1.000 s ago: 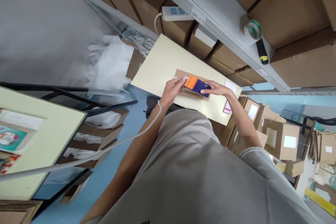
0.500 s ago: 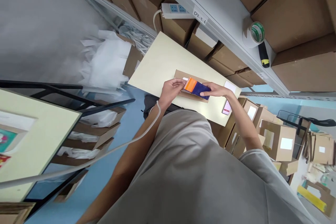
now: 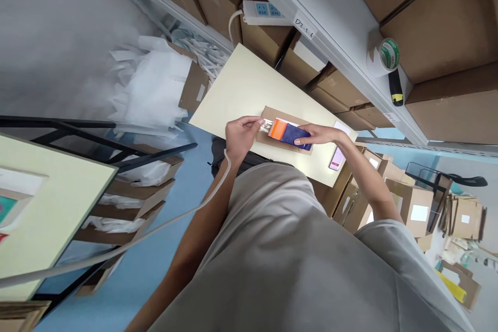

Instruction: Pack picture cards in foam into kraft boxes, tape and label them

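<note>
My right hand (image 3: 318, 135) grips the dark blue end of a small orange-and-blue packet (image 3: 278, 129). At its orange end, my left hand (image 3: 241, 134) pinches a shiny, see-through piece (image 3: 266, 125) that sticks out of the packet; it looks like clear plastic, but its exact kind is too small to tell. Beneath both lies a flat brown cardboard piece (image 3: 269, 112) on the pale yellow table (image 3: 233, 88). A pale cord runs across my left wrist.
A phone (image 3: 336, 158) lies near the table's right end. Above stands a shelf with a tape roll (image 3: 389, 54), a black-and-yellow handle (image 3: 396, 89) and a power strip (image 3: 266, 13). Cardboard boxes line the back and right. White sheets (image 3: 155, 83) fill a box at left.
My left hand has moved left, away from the packet, and the shiny clear piece now shows between them. My right hand keeps its hold on the blue end.
</note>
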Demonstrator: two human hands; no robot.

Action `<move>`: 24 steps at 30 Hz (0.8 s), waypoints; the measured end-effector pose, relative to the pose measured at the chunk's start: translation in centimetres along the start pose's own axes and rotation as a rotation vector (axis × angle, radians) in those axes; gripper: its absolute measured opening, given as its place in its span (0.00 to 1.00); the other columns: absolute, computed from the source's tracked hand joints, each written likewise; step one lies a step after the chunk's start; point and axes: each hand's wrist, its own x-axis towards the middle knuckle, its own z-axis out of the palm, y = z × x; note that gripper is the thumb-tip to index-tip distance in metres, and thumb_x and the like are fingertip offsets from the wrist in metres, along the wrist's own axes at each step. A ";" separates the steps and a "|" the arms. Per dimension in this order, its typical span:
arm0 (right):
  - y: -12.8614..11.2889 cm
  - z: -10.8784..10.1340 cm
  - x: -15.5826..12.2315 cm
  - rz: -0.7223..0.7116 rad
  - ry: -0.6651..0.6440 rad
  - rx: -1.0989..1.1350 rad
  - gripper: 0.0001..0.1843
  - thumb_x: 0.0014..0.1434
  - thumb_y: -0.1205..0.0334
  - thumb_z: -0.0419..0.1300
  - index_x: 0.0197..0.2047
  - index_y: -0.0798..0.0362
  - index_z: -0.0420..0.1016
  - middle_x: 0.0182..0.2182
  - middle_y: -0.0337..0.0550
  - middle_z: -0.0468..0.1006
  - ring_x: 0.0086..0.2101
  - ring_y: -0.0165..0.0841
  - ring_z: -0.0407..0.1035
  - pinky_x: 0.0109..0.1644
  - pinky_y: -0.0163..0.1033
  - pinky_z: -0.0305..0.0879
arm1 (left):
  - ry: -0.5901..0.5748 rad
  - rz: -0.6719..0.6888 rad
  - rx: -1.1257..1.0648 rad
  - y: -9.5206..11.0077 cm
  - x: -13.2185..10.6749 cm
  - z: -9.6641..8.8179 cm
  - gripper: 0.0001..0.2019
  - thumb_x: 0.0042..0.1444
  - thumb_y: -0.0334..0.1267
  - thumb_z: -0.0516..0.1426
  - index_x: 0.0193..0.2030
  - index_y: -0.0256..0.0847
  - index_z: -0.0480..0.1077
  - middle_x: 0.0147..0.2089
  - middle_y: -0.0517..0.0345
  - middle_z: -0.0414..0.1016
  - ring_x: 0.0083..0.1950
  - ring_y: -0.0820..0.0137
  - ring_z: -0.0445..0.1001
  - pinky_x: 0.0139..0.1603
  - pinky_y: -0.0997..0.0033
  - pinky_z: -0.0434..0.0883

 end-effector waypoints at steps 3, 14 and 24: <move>-0.5 -0.6 0.3 0.036 -0.033 -0.014 0.34 0.64 0.28 0.72 0.46 0.53 0.79 0.37 0.39 0.84 0.37 0.34 0.73 0.42 0.38 0.71 | 0.074 -0.021 0.028 -0.7 1.2 -1.8 0.13 0.58 0.47 0.72 0.41 0.39 0.88 0.41 0.51 0.89 0.41 0.62 0.85 0.47 0.63 0.84; -1.8 -1.4 0.7 0.146 -0.096 0.084 0.34 0.61 0.29 0.77 0.46 0.53 0.82 0.38 0.43 0.89 0.39 0.37 0.81 0.45 0.38 0.79 | 0.052 -0.146 -0.053 -4.2 3.4 -0.7 0.09 0.56 0.40 0.70 0.38 0.37 0.87 0.39 0.49 0.88 0.36 0.67 0.81 0.41 0.68 0.79; -1.8 -1.4 2.1 0.166 -0.074 0.077 0.33 0.55 0.30 0.80 0.41 0.53 0.82 0.34 0.40 0.88 0.35 0.34 0.80 0.41 0.35 0.78 | 0.078 -0.311 -0.147 -7.9 3.8 2.2 0.06 0.50 0.38 0.70 0.32 0.38 0.84 0.34 0.52 0.85 0.34 0.68 0.78 0.39 0.67 0.78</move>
